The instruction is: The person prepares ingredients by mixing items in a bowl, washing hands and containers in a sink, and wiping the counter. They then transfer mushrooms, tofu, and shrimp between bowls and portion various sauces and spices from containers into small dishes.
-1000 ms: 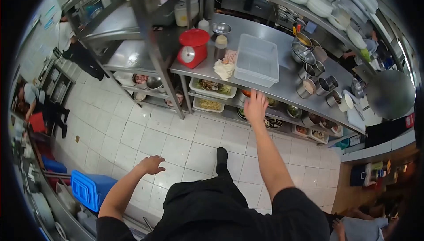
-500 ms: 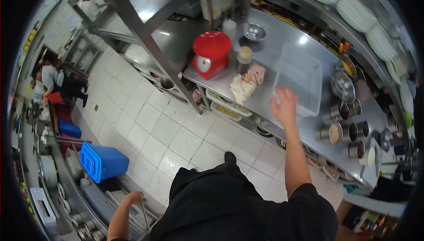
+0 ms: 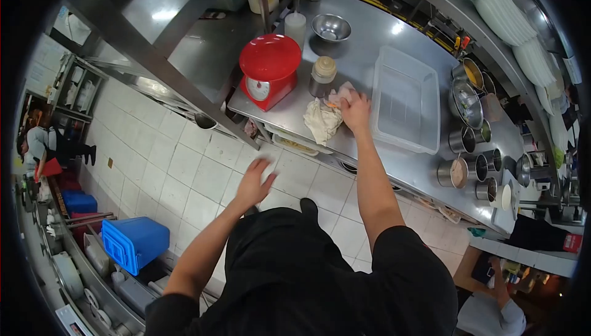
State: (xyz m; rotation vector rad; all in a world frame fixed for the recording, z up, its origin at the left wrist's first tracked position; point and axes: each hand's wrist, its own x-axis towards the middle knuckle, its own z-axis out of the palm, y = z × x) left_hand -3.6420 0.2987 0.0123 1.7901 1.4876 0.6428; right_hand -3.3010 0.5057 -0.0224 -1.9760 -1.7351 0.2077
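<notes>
My right hand is closed on a crumpled pink cloth on the steel counter; the fingertips are partly hidden. A cream cloth lies bunched against it. Over the floor in front of the counter, my left hand hangs in the air, fingers apart and holding nothing. Just right of my right hand stands a clear plastic tub. Behind the cloths is a dark jar with a tan lid, and to their left a red kitchen scale.
A steel bowl and a white squeeze bottle stand farther back. Several metal pots, one of them a pot with pinkish contents, line the counter's right side. A blue bin is at lower left. Other people are at far left and lower right.
My right hand has moved left from the tub's near edge onto the pink cloth. My left hand has left a thin metal rod at lower left and come up and right. The view has shifted.
</notes>
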